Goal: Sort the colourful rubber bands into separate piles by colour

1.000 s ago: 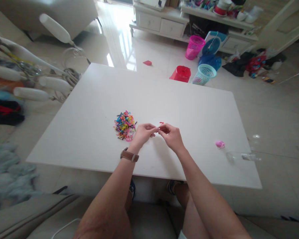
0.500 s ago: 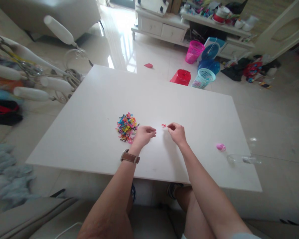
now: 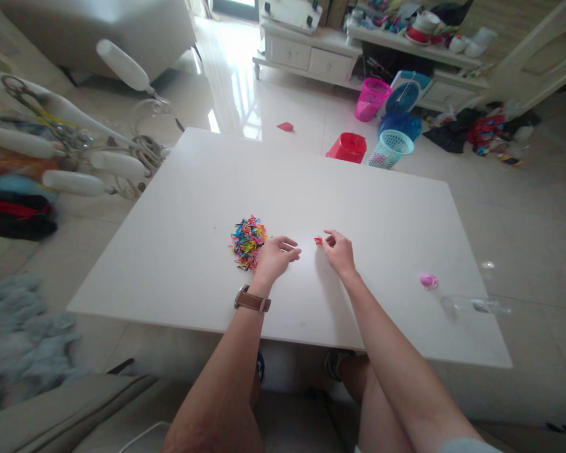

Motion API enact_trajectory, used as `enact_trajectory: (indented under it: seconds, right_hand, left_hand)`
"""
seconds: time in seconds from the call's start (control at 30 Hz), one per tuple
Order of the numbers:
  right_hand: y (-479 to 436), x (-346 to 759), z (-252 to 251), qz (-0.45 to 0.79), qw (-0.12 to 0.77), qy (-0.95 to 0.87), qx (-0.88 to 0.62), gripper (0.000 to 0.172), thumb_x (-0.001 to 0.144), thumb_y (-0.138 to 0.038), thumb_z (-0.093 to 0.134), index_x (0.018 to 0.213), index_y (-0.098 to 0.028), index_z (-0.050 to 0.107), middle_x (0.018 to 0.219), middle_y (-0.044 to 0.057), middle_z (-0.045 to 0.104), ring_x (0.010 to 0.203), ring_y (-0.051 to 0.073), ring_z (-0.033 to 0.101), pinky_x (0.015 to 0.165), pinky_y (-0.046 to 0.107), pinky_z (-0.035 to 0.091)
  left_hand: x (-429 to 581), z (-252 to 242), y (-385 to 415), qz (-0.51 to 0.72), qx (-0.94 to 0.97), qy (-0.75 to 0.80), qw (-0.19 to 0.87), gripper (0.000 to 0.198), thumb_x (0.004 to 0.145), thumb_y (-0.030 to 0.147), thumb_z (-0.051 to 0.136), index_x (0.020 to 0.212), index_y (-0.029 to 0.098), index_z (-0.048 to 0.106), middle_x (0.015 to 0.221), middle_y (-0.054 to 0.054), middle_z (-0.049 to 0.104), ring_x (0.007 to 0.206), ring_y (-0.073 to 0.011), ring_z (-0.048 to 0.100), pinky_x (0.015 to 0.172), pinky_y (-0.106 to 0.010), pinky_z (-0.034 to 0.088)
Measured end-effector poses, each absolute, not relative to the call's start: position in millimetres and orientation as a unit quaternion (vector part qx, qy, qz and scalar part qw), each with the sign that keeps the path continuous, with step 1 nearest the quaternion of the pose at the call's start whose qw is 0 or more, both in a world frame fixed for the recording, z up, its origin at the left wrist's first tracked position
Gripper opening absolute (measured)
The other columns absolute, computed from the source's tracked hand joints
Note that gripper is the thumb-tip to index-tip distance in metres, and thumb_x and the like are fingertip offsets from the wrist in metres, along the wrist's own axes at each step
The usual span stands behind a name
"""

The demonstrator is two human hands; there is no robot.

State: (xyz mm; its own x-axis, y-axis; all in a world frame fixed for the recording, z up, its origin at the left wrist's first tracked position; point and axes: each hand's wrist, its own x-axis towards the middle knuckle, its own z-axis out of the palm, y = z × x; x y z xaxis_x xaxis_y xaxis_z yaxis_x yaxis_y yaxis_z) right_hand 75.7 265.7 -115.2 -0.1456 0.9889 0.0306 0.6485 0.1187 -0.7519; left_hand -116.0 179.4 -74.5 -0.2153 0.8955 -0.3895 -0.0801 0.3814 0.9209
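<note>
My left hand rests on the white table with its fingers loosely apart and nothing in them. It lies just right of a pile of small coloured rubber bands. A brown-strapped watch sits on that wrist. My right hand lies a little to the right, fingers slightly curled and parted. Its fingertips are right beside a tiny red band that lies on the table.
A small pink object and a clear plastic item lie near the table's right edge. On the floor beyond stand a red tub and pink and teal baskets. A white drying rack stands to the left.
My hands, joined in a pinch over the red band a second ago, have come apart. The right hand has set the red band on the table; the left has settled beside the pile.
</note>
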Motion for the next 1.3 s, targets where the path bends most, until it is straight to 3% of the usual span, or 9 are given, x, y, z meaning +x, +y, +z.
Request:
enact_trajectory:
  seconds: [0.17,0.27,0.33,0.57,0.77,0.83,0.93,1.03,1.3]
  right_hand:
    - [245.0,62.3,-91.0,0.428,0.3,-0.665,-0.534,0.026,0.083,-0.04,0.067,0.097,-0.019,0.075,0.077,0.003,0.073,0.073,0.019,0.069,0.076,0.035,0.057]
    - [228.3,51.9,-83.1,0.556,0.262,-0.654,-0.441,0.029,0.083,-0.045,0.072,0.097,-0.02,0.077,0.086,0.004,0.078,0.079,0.02,0.074,0.079,0.036,0.061]
    - [220.8,46.8,-82.2,0.576,0.271,-0.646,-0.421,0.028,0.083,-0.045,0.074,0.097,-0.021,0.078,0.088,0.005,0.079,0.082,0.02,0.075,0.081,0.036,0.061]
    - [236.5,58.9,-89.3,0.432,0.321,-0.685,-0.49,0.019,0.086,-0.037,0.07,0.087,-0.021,0.079,0.084,0.005,0.078,0.075,0.019,0.072,0.077,0.034,0.057]
    - [265.3,82.6,-112.0,0.321,0.271,-0.712,-0.562,0.016,0.083,-0.033,0.07,0.084,-0.02,0.077,0.087,0.005,0.072,0.071,0.017,0.062,0.077,0.034,0.053]
    - [268.3,84.2,-120.6,0.294,0.26,-0.722,-0.57,0.019,0.082,-0.032,0.07,0.095,-0.019,0.077,0.092,0.006,0.07,0.075,0.018,0.062,0.082,0.036,0.053]
    - [268.4,80.5,-125.8,0.266,0.279,-0.712,-0.587,0.049,0.079,-0.03,0.071,0.126,-0.019,0.067,0.105,0.009,0.068,0.086,0.022,0.061,0.089,0.04,0.053]
    - [264.7,73.5,-117.9,0.284,0.304,-0.693,-0.589,0.064,0.078,-0.03,0.07,0.139,-0.02,0.055,0.111,0.01,0.067,0.088,0.023,0.062,0.086,0.042,0.055]
    - [241.0,77.5,-89.8,0.3,0.298,-0.722,-0.548,0.048,0.079,-0.028,0.065,0.126,-0.022,0.057,0.106,0.008,0.068,0.092,0.025,0.064,0.086,0.043,0.054]
  left_hand:
    - [-121.3,-69.2,178.6,0.456,0.324,0.637,0.531,0.018,0.072,0.023,0.083,0.087,0.016,0.074,0.076,-0.009,0.078,0.069,-0.0191,0.074,0.068,-0.03,0.058]
    - [-122.0,-69.3,178.5,0.468,0.322,0.623,0.538,0.016,0.074,0.023,0.081,0.087,0.016,0.074,0.075,-0.009,0.078,0.072,-0.0196,0.075,0.072,-0.031,0.059]
    - [-120.9,-70.7,178.4,0.472,0.32,0.614,0.545,0.015,0.075,0.022,0.08,0.087,0.015,0.074,0.076,-0.008,0.079,0.073,-0.0195,0.075,0.074,-0.031,0.06]
    - [-119.7,-77.6,182.8,0.467,0.31,0.613,0.557,0.028,0.081,0.025,0.076,0.106,0.014,0.07,0.089,-0.01,0.079,0.074,-0.0185,0.077,0.076,-0.031,0.061]
    - [-156.9,-73.6,183.3,0.471,0.295,0.743,0.373,0.025,0.084,0.025,0.066,0.105,0.014,0.072,0.097,-0.01,0.078,0.068,-0.0166,0.074,0.065,-0.028,0.057]
    - [-175.3,-68.2,178.0,0.451,0.294,0.789,0.296,0.027,0.084,0.026,0.064,0.106,0.015,0.074,0.099,-0.009,0.078,0.075,-0.0179,0.074,0.069,-0.028,0.057]
    - [-197.9,-62.6,167.0,0.377,0.308,0.844,0.223,0.027,0.081,0.022,0.064,0.104,0.017,0.078,0.099,-0.008,0.08,0.083,-0.0203,0.074,0.077,-0.029,0.056]
    - [-208.3,-66.0,157.3,0.292,0.349,0.863,0.217,0.026,0.077,0.017,0.065,0.096,0.019,0.081,0.096,-0.006,0.081,0.09,-0.0217,0.074,0.083,-0.028,0.054]
    - [-211.6,-85.9,148.1,0.136,0.417,0.849,0.294,0.009,0.07,0.027,0.079,0.079,0.026,0.081,0.088,-0.005,0.08,0.088,-0.0241,0.073,0.074,-0.03,0.051]
